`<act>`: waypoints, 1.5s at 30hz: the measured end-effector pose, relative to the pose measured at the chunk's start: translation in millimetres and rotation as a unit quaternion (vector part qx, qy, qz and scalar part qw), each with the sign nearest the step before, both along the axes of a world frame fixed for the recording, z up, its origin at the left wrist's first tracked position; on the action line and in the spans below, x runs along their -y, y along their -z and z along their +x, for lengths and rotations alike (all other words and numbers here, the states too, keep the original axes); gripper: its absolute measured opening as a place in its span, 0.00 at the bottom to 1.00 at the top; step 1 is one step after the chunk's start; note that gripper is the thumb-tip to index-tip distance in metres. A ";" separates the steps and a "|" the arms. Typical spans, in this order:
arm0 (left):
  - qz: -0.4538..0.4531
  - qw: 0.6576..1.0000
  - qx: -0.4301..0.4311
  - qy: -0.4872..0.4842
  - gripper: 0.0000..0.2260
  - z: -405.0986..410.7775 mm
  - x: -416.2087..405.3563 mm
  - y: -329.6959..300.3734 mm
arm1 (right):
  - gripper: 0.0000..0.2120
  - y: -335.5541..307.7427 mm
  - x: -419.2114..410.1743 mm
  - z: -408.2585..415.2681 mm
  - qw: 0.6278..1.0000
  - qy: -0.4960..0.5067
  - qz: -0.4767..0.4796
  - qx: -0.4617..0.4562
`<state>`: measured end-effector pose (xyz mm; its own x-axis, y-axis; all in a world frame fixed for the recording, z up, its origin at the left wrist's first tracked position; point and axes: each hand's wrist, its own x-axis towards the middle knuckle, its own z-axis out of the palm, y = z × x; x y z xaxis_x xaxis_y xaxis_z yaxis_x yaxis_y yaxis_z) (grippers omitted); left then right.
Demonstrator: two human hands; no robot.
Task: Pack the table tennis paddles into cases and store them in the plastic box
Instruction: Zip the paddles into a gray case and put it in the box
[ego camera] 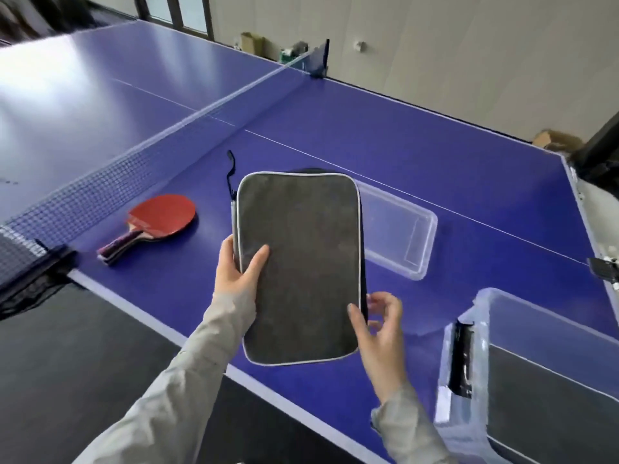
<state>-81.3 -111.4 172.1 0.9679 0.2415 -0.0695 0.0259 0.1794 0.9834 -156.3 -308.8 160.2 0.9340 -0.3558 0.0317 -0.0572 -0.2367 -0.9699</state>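
I hold a dark grey rectangular paddle case (301, 262) with pale piping above the blue table. My left hand (239, 266) grips its left edge near the zipper, thumb on the front face. My right hand (378, 326) pinches its lower right edge. A black wrist strap (230, 172) hangs off the case's upper left corner. A stack of red paddles (157, 222) lies on the table to the left, handles pointing toward me. The clear plastic box (522, 370) stands at the near right corner, with a grey case lying inside it.
The box's clear lid (402, 236) lies flat on the table behind the case. The net (100, 182) runs across the table on the left, its clamp (50, 259) at the near edge. Dark floor lies below the table edge. Cardboard boxes (251, 43) stand by the far wall.
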 end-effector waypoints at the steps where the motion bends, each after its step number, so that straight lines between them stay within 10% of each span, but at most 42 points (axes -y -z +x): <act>1: 0.038 0.999 0.008 -0.007 0.13 -4.2 -21.7 0.8 | 0.15 -4.2 -17.5 2.5 1.000 -0.005 -0.023 0.013; 13: 0.375 0.922 0.020 0.089 0.22 -11.3 -122.9 4.3 | 0.08 -109.1 -135.4 116.5 0.932 -0.218 -0.277 0.089; 19: 0.490 0.854 0.047 0.168 0.23 21.3 -128.1 -2.2 | 0.04 -98.6 -126.5 156.3 0.890 -0.337 -0.305 -0.027; 26: 0.546 0.806 0.067 0.218 0.23 70.8 -111.2 4.5 | 0.06 -84.4 -90.5 189.9 0.927 -0.296 -0.227 -0.036; 35: 0.493 0.824 0.067 0.271 0.21 117.0 -104.5 14.7 | 0.08 -55.4 -56.1 212.1 0.976 -0.151 -0.150 -0.037; 45: 0.260 0.933 0.050 0.245 0.18 185.1 -150.6 10.5 | 0.07 -24.9 -56.3 226.0 0.993 0.038 -0.069 -0.089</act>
